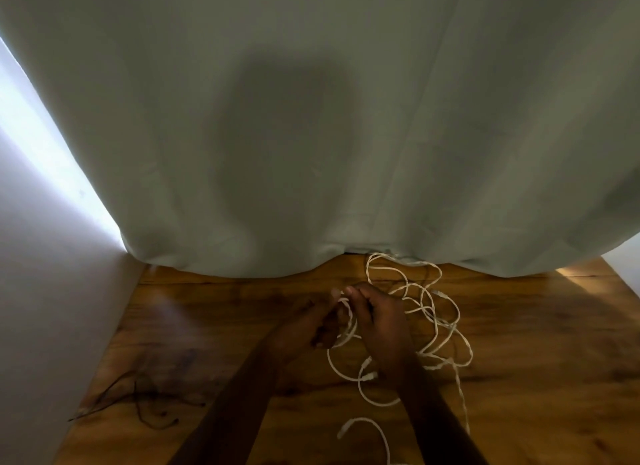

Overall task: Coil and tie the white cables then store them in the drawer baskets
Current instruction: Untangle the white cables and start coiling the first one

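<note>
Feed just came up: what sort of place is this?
Probably a room at home: a wooden table pushed against a grey-green curtain, beside a white wall. Loose white cables lie on it.

Ahead of you a pale grey-green curtain (311, 118) hangs in soft folds, its hem resting on the wooden surface (207, 326). To your left stands a white wall (41, 291), with bright light showing between it and the curtain's edge. Thin dark wires (138, 402) lie tangled on the surface near the wall.
</note>
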Available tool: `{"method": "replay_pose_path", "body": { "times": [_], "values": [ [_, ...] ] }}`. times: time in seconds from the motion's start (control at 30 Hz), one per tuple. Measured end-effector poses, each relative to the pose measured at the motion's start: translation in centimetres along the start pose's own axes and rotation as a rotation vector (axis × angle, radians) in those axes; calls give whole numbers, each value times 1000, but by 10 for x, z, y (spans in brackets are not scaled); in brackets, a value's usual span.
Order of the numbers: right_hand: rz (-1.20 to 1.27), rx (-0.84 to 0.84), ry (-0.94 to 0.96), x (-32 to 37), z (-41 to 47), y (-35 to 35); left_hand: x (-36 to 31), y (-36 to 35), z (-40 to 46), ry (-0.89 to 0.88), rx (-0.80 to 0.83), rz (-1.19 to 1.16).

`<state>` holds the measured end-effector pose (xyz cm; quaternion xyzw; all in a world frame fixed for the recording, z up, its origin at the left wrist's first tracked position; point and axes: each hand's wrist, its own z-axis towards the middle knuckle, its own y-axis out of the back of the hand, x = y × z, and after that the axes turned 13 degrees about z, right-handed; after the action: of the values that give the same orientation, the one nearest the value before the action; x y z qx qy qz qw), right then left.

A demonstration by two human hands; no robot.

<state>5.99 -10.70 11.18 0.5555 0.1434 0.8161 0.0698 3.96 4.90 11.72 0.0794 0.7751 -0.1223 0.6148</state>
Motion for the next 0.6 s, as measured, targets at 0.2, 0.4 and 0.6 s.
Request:
{"method": "replay_pose_path", "body": {
  "times": [0.2, 0.4, 0.6],
  "values": [
    [336, 51, -217, -2, -8, -12, 6, -2, 0, 105, -47, -307],
    [492, 32, -424, -1, -13, -20, 9, -4, -3, 105, -23, -366],
    [381, 13, -355, -6, -6, -24, 3, -5, -1, 90, -10, -362]
  ]
}}
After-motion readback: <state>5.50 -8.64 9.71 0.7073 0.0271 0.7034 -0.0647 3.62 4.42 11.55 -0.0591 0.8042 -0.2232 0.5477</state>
